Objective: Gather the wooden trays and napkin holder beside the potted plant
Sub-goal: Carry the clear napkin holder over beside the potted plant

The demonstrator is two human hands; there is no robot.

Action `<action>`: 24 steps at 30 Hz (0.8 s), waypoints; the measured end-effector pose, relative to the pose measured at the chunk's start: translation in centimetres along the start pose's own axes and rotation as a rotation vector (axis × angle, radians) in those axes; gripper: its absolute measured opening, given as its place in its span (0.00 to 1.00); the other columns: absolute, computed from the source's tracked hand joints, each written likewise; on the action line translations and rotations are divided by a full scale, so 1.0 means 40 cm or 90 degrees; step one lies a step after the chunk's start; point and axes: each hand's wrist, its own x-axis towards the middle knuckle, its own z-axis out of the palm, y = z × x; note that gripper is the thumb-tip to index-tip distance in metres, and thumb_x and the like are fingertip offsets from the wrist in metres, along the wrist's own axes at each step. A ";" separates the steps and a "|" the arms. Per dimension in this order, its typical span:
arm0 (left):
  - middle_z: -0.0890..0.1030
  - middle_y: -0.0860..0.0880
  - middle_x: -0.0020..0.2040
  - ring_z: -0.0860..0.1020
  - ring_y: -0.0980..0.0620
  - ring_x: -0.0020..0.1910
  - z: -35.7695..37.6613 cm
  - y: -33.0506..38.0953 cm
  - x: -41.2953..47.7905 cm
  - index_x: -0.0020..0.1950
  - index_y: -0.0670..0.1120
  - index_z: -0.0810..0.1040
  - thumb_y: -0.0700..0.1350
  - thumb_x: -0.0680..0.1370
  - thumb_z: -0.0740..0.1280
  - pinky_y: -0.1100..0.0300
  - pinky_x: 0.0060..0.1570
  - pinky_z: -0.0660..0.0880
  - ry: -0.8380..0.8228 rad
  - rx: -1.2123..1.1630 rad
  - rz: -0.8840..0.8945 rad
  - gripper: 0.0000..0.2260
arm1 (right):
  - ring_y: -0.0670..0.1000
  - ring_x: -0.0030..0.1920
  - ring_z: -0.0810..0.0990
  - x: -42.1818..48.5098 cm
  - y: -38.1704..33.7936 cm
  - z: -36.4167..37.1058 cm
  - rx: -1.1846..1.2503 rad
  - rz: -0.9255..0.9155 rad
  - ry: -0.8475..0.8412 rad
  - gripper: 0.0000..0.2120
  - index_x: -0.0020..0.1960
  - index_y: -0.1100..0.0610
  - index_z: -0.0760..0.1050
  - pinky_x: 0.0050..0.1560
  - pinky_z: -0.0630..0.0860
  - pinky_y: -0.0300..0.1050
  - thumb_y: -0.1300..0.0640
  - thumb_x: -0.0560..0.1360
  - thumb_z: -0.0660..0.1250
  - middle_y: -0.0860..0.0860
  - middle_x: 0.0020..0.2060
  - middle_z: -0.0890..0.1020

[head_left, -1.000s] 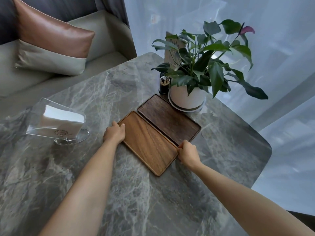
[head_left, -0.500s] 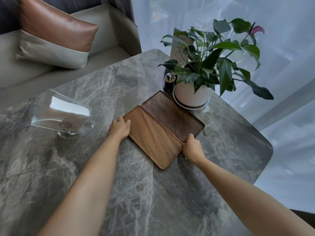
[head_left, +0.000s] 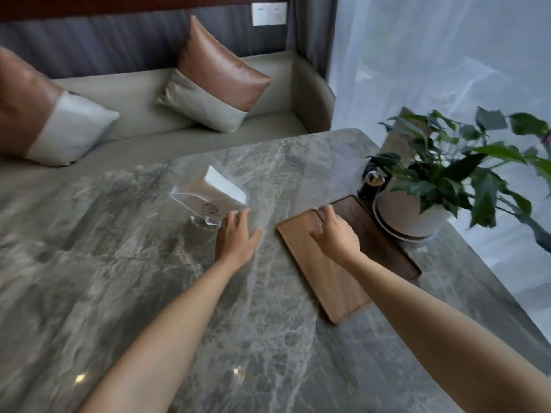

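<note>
Since a second ago, the left hand [head_left: 236, 237] is leaving the trays and reaching, fingers spread and empty, toward the clear napkin holder [head_left: 209, 199] at frame centre, apparently to drag it plantward. Meanwhile the right hand [head_left: 334, 232] is resting loosely on the light tray [head_left: 325, 274], steadying it beside the dark tray [head_left: 378, 242] and the potted plant [head_left: 414, 210] at right.

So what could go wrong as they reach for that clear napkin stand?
The napkin holder is clear, tilted, and perched on a small base; the left hand, open beside it, could tip it or spill the napkins. The trays already crowd the potted plant and a small dark bottle, so a hard nudge from the right hand on the light tray might knock them.
</note>
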 end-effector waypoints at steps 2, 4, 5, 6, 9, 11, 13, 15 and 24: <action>0.70 0.38 0.66 0.69 0.41 0.66 -0.049 -0.038 -0.001 0.71 0.41 0.66 0.46 0.77 0.65 0.51 0.65 0.66 0.043 -0.005 -0.006 0.24 | 0.62 0.61 0.73 0.027 -0.078 0.005 0.030 -0.058 -0.009 0.29 0.71 0.57 0.57 0.53 0.72 0.53 0.55 0.74 0.65 0.62 0.62 0.74; 0.69 0.39 0.66 0.69 0.40 0.66 -0.099 -0.078 0.002 0.72 0.41 0.65 0.47 0.77 0.66 0.50 0.66 0.66 0.079 -0.006 -0.025 0.26 | 0.62 0.66 0.69 0.049 -0.150 0.016 0.048 -0.112 -0.025 0.36 0.74 0.57 0.51 0.63 0.69 0.55 0.54 0.74 0.67 0.62 0.68 0.68; 0.69 0.39 0.67 0.69 0.40 0.66 -0.123 -0.097 0.004 0.73 0.42 0.64 0.47 0.77 0.66 0.50 0.66 0.66 0.098 -0.007 -0.034 0.26 | 0.61 0.69 0.66 0.057 -0.183 0.022 0.057 -0.135 -0.034 0.39 0.75 0.57 0.48 0.66 0.67 0.55 0.54 0.73 0.68 0.61 0.70 0.65; 0.68 0.39 0.68 0.68 0.41 0.67 -0.145 -0.115 0.009 0.74 0.43 0.63 0.47 0.77 0.66 0.51 0.67 0.65 0.112 -0.009 -0.045 0.27 | 0.61 0.71 0.64 0.064 -0.212 0.028 0.064 -0.156 -0.042 0.41 0.76 0.58 0.46 0.68 0.65 0.54 0.54 0.73 0.69 0.60 0.72 0.61; 0.65 0.41 0.70 0.65 0.42 0.69 -0.197 -0.168 0.036 0.76 0.45 0.58 0.50 0.76 0.67 0.52 0.68 0.63 0.131 0.008 -0.064 0.31 | 0.57 0.74 0.57 0.084 -0.284 0.053 0.079 -0.206 -0.058 0.46 0.76 0.58 0.42 0.71 0.61 0.51 0.55 0.71 0.71 0.57 0.76 0.54; 0.61 0.41 0.74 0.62 0.43 0.72 -0.219 -0.199 0.065 0.77 0.47 0.53 0.52 0.76 0.67 0.52 0.70 0.61 0.103 0.010 -0.076 0.34 | 0.56 0.75 0.54 0.097 -0.315 0.075 0.073 -0.221 -0.067 0.48 0.76 0.58 0.40 0.72 0.60 0.50 0.56 0.71 0.71 0.56 0.77 0.51; 0.54 0.41 0.77 0.57 0.44 0.76 -0.234 -0.223 0.097 0.78 0.50 0.48 0.54 0.76 0.67 0.52 0.73 0.58 0.053 -0.004 -0.096 0.38 | 0.56 0.76 0.51 0.111 -0.331 0.099 0.064 -0.230 -0.071 0.50 0.76 0.58 0.39 0.73 0.58 0.51 0.56 0.70 0.72 0.56 0.77 0.48; 0.49 0.42 0.79 0.53 0.45 0.77 -0.243 -0.236 0.131 0.78 0.51 0.44 0.54 0.75 0.68 0.51 0.74 0.56 0.007 -0.004 -0.111 0.41 | 0.56 0.76 0.50 0.124 -0.338 0.120 0.056 -0.232 -0.074 0.50 0.76 0.58 0.38 0.73 0.57 0.51 0.56 0.70 0.72 0.55 0.77 0.48; 0.49 0.45 0.79 0.56 0.46 0.77 -0.235 -0.258 0.244 0.77 0.57 0.44 0.47 0.68 0.77 0.50 0.73 0.59 -0.120 -0.027 -0.098 0.50 | 0.58 0.72 0.63 0.162 -0.342 0.150 0.030 -0.198 -0.073 0.45 0.76 0.56 0.42 0.68 0.65 0.52 0.58 0.72 0.70 0.57 0.74 0.61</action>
